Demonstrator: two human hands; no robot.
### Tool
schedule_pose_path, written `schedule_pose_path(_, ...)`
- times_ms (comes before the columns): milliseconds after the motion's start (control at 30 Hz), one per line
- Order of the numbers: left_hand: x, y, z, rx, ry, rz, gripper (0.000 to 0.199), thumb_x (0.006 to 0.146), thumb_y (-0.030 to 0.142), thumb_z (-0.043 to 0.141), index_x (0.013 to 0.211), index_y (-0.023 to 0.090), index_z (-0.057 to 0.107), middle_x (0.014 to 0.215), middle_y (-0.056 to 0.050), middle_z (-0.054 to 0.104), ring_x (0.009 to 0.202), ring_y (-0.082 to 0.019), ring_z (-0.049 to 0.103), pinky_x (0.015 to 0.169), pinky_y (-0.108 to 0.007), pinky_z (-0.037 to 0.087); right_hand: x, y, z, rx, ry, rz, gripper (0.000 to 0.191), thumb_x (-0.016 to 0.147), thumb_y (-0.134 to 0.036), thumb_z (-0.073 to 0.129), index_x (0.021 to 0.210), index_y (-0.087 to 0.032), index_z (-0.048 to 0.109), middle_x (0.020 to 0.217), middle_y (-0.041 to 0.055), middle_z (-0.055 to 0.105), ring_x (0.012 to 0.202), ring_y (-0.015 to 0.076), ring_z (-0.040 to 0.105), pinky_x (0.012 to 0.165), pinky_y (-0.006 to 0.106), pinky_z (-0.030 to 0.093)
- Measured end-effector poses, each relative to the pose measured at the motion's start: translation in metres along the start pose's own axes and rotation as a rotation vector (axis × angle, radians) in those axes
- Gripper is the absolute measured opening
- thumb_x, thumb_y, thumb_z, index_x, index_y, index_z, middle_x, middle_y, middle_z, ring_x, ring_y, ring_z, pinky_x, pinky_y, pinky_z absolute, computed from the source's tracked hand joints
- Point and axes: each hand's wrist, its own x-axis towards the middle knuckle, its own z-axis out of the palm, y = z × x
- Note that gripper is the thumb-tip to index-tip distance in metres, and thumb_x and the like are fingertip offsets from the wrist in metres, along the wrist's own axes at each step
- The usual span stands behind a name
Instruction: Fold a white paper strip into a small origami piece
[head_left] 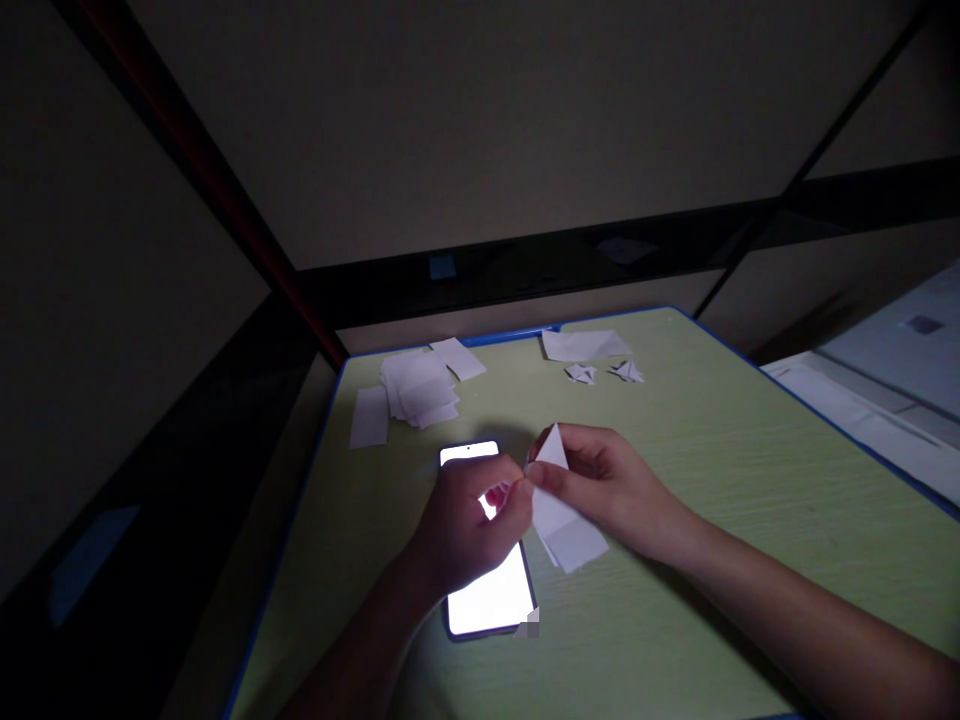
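A small white folded paper (564,525) is held above the green table (735,480) by both hands. My right hand (611,485) pinches its upper pointed part from the right. My left hand (469,525) pinches the same fold from the left, thumb and fingertips meeting at the paper's edge. The paper's lower end hangs down as a flat rectangular flap. Under my left hand lies a phone (491,590) with a bright white screen, face up on the table.
A loose stack of white paper slips (416,388) lies at the far left of the table, with a single slip (369,417) beside it. Two small folded paper pieces (604,373) and a larger sheet (585,345) sit at the far edge. The room is dark.
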Motion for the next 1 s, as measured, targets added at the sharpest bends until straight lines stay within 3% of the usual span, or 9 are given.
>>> schedule_pose_path(367,-0.0009,-0.0029,0.002,0.009,0.013,0.029,0.024,0.077,0.015,0.049,0.054,0.016,0.043,0.051,0.004,0.044,0.049,-0.008,0.039,0.049,-0.022,0.029,0.0015,0.0043,0.0007,-0.072,-0.002,-0.065,0.015,0.076,-0.027,0.064,0.069,-0.016,0.056,0.055,-0.0048,0.052,0.046,0.0068,0.046,0.04,0.017,0.033)
schedule_pose_path(600,-0.0011,-0.0023,-0.0008,-0.013,0.015,0.008,0.023,0.078,0.018,0.047,0.054,0.016,0.047,0.051,0.003,0.047,0.05,-0.009,0.043,0.05,-0.023,0.032,0.0023,0.0044,-0.0025,-0.09,0.1,-0.087,0.022,0.077,-0.029,0.062,0.065,-0.016,0.051,0.056,-0.005,0.048,0.047,0.0061,0.044,0.041,0.018,0.033)
schedule_pose_path(800,0.0018,-0.0001,-0.001,-0.086,-0.023,-0.102,0.022,0.08,0.024,0.048,0.059,0.017,0.048,0.053,0.002,0.049,0.052,-0.01,0.047,0.05,-0.022,0.035,0.0026,0.0052,-0.0016,-0.056,0.088,-0.058,0.025,0.074,-0.033,0.065,0.062,-0.016,0.049,0.054,-0.0056,0.046,0.046,0.0062,0.042,0.04,0.018,0.031)
schedule_pose_path(1000,0.004,0.0042,-0.0031,-0.055,-0.023,-0.088,0.026,0.078,0.022,0.047,0.052,0.017,0.046,0.048,0.003,0.049,0.049,-0.01,0.045,0.049,-0.023,0.034,0.0035,0.0051,-0.001,-0.093,0.061,-0.034,0.03,0.073,-0.037,0.067,0.06,-0.017,0.048,0.053,-0.006,0.041,0.048,0.0069,0.039,0.043,0.019,0.028)
